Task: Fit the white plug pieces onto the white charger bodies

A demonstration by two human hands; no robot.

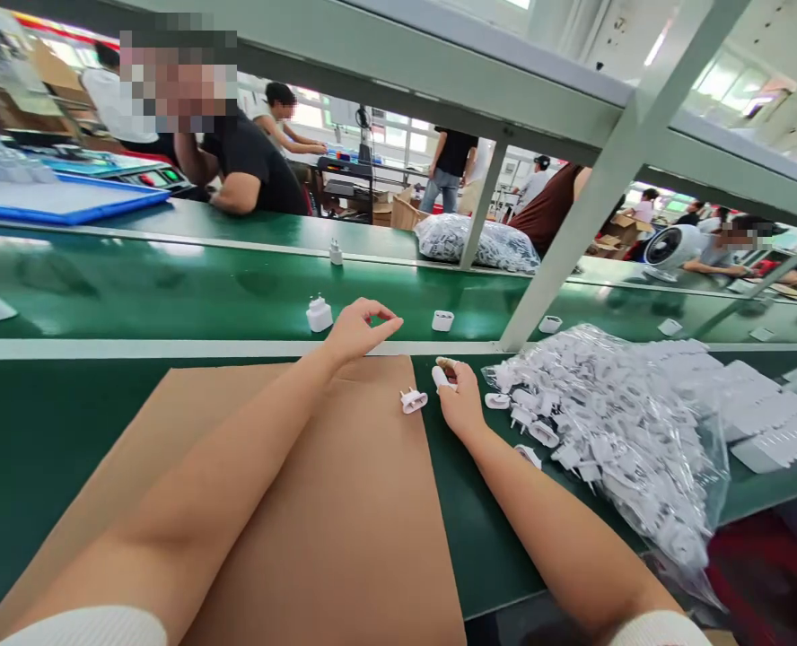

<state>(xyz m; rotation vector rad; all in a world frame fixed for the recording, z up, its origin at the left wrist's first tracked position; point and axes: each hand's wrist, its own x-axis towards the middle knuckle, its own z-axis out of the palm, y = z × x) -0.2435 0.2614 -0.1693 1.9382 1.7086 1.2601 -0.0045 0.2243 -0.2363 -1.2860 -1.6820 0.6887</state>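
Observation:
My left hand [358,334] is held over the far edge of the cardboard sheet [345,502], fingers stretched out and nothing visible between them. Just left of it, a white plug adapter [319,314] stands on the green belt with its pins up. My right hand [461,401] has its fingers closed around a white plug piece [442,378], partly hidden by the grip; a tan covering shows on one fingertip. Between my hands, a loose pronged plug piece [413,401] lies at the cardboard's right edge.
To the right, an open clear bag [614,431] spills many white plug pieces, with white blocks [775,413] stacked behind. Several white housings, one [442,320] ahead, sit along the belt [237,296]. A slanted metal post [573,224] rises beyond. Other people sit across the line.

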